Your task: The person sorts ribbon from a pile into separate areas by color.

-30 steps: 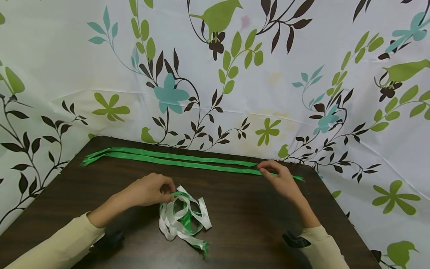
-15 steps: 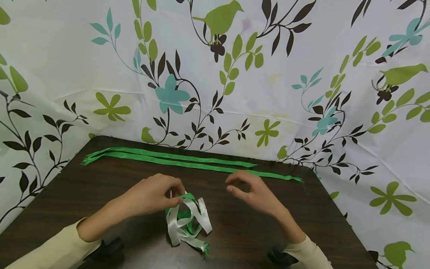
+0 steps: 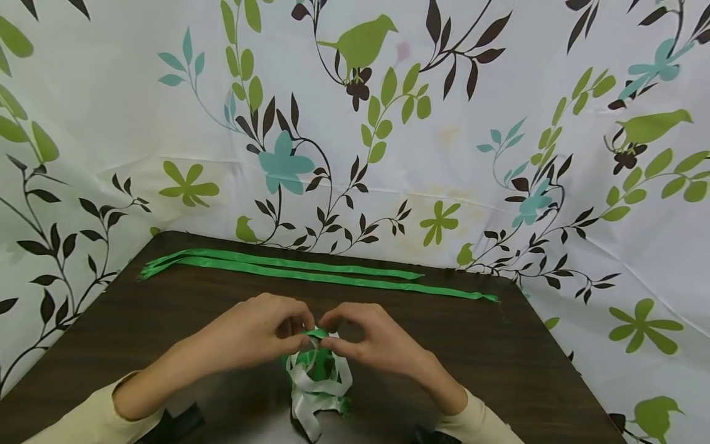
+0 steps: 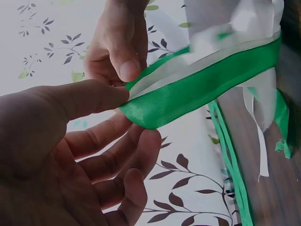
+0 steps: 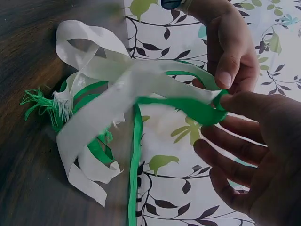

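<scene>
A loose bundle of white ribbon and green ribbon hangs between both hands in the middle of the head view. My left hand pinches a fold of it between thumb and forefinger. From the other side my right hand pinches the same fold, fingertips almost meeting the left ones. The remaining fingers of each hand are spread loosely below. In the right wrist view the white ribbon loops down and is partly blurred. A frayed green end sticks out at its left.
Two long green ribbons, an upper strip and a lower strip, lie side by side along the back of the dark wooden table. A patterned cloth with leaves and birds hangs directly behind the table.
My right hand has left the far ribbon's right end and come in to the bundle, where it now pinches it. The left hand has shifted right, and the bundle is lifted.
</scene>
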Demonstrator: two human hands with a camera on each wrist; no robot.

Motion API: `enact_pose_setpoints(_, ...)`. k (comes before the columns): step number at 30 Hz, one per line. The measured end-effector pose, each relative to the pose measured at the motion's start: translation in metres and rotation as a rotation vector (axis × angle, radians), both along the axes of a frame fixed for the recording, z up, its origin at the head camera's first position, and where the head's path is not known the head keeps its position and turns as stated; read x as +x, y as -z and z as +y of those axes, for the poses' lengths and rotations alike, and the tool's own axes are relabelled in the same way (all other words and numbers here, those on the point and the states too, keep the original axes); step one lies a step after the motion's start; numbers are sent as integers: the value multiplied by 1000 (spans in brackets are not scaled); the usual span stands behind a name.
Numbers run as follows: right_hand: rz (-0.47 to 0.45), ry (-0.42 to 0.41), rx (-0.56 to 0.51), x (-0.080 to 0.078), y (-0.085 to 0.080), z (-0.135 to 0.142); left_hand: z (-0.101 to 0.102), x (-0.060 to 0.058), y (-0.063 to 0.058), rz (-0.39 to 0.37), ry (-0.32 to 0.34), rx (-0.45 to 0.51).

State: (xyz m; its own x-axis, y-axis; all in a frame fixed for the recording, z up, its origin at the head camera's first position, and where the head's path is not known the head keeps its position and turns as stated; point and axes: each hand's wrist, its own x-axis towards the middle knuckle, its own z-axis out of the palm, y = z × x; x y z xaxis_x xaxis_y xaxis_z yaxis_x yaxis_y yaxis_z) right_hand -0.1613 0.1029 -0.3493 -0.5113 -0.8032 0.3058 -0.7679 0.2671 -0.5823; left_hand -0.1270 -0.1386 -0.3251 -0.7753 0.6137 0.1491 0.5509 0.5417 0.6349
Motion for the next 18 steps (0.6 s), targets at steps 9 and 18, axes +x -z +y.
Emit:
enact_pose_setpoints(9,69,23,-127,18,-23,-5,5,6,4,6,-66,-36)
enact_pose_setpoints(18,83,162,-206,26,-26,-3,22,13,7,245,-208,-5)
